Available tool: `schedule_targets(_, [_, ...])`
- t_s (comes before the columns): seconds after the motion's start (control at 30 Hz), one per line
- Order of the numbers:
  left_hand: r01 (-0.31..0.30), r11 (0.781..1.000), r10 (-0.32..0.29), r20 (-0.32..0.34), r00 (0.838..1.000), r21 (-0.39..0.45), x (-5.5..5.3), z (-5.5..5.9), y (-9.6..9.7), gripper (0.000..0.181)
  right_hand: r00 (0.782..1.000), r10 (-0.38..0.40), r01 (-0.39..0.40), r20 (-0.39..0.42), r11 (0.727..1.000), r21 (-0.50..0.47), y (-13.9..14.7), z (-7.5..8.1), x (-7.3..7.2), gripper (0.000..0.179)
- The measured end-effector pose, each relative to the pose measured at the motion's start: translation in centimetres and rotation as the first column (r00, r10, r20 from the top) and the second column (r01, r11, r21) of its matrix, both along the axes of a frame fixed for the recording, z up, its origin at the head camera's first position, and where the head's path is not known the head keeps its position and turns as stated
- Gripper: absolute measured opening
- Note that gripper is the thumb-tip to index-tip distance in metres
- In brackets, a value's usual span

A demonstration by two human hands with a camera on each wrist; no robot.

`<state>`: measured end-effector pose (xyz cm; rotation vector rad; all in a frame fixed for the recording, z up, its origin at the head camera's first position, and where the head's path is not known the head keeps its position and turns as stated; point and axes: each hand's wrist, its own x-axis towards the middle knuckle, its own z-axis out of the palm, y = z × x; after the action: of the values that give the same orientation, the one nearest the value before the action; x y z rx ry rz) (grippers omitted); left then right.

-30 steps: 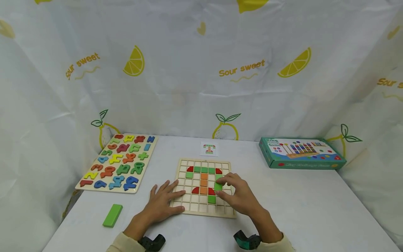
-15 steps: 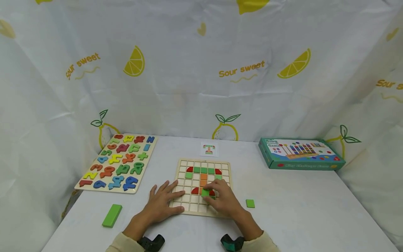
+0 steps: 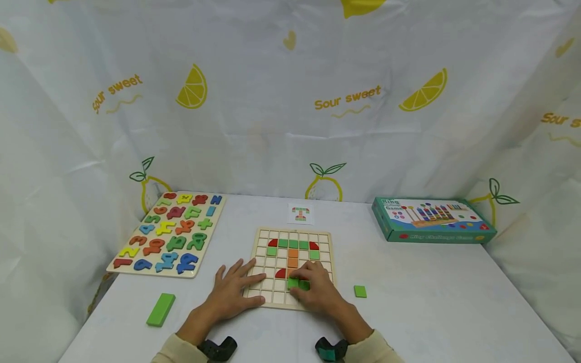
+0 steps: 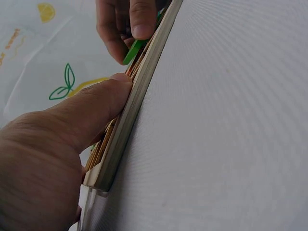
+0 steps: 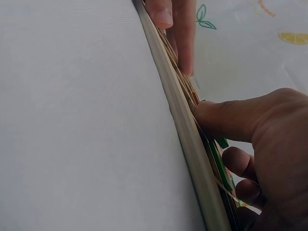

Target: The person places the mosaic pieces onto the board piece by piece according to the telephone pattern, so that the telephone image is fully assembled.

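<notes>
In the head view a wooden grid board [image 3: 268, 284] carries a T-like pattern of green, orange and red tiles. My left hand [image 3: 232, 293] rests spread on the board's left side, thumb along the near edge. With thumb and forefinger, my right hand [image 3: 320, 291] pinches a green square tile [image 3: 292, 284] at the lower middle of the grid, just below the orange column [image 3: 292, 254]. In the left wrist view this green tile [image 4: 133, 52] stands tilted against the board. Another green tile [image 3: 304, 285] is partly covered by the right fingers. A red quarter-round tile [image 3: 280, 274] lies to the left.
One loose green tile [image 3: 360, 291] lies right of the board. A long green block [image 3: 161, 310] lies front left. The alphabet puzzle board [image 3: 165, 236] is at the left, a pattern card [image 3: 300, 214] behind the grid, and a green game box [image 3: 436, 220] at the right.
My right hand has moved left and nearer me across the board, with a green tile in its pinch. The loose tile at the right now shows. My left hand has stayed put.
</notes>
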<state>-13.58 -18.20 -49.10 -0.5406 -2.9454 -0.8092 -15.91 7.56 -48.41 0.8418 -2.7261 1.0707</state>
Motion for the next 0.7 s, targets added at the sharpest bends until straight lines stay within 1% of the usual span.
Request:
schedule_targets(0.17, [0.000,1.000,0.000,-0.008,1.000,0.000,0.0,-0.1,-0.1,0.059,1.000,0.012,-0.011,-0.022,1.000,0.026,-0.1,0.2,0.0,0.023])
schedule_targets(0.33, [0.000,1.000,0.000,-0.009,1.000,0.001,-0.1,-0.2,-0.1,0.059,1.000,-0.006,0.006,0.008,1.000,0.022,0.2,0.8,0.2,0.028])
schedule_targets(0.43, [0.000,1.000,0.000,-0.009,1.000,0.008,0.0,-0.1,-0.1,0.059,1.000,-0.014,0.014,0.003,1.000,-0.005,0.5,1.7,0.3,0.032])
schedule_targets(0.6, [-0.001,1.000,0.001,-0.010,1.000,0.016,0.0,-0.2,0.0,0.059,0.999,0.008,-0.012,-0.050,0.997,-0.080,1.5,3.5,0.6,0.035])
schedule_targets(0.7, [-0.001,1.000,0.001,-0.012,1.000,0.009,-0.1,-0.3,0.0,0.059,0.999,-0.002,-0.003,-0.051,0.994,-0.105,2.3,4.8,1.1,0.035])
